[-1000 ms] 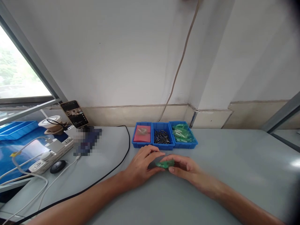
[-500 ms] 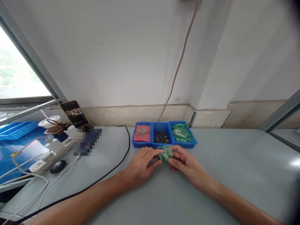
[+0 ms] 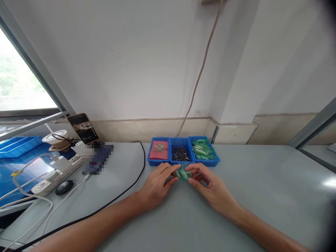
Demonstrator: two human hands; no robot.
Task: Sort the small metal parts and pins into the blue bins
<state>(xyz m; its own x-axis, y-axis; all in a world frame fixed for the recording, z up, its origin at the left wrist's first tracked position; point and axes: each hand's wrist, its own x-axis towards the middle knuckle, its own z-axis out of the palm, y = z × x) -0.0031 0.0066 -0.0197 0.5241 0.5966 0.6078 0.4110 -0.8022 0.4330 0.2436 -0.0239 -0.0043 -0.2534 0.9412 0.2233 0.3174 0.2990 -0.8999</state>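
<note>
Between my two hands is a small green plastic bag [image 3: 183,173] with metal pieces showing through it. My left hand [image 3: 157,182] pinches its left side, thumb below and fingers above. On the other side, my right hand [image 3: 207,182] grips the bag between thumb and fingers. Just behind stand three blue bins in a row. The left bin [image 3: 154,162] has a red packet [image 3: 159,153] with a small clear bag on it. Loose dark metal pins [image 3: 180,154] fill part of the middle bin [image 3: 174,162]. Green bags [image 3: 203,148] of metal pieces lie in the right bin [image 3: 210,162].
A black cable [image 3: 115,200] crosses the grey table to my left. Farther left are a power strip [image 3: 56,176] with plugs, a black mouse [image 3: 64,187], a propped phone [image 3: 83,128] and a lidded cup [image 3: 55,137]. The wall [image 3: 147,70] rises behind the bins.
The green bag has been turned in my fingers and now lies lower and flatter between them. My right fingers have closed in on its upper edge. The bins have not moved.
</note>
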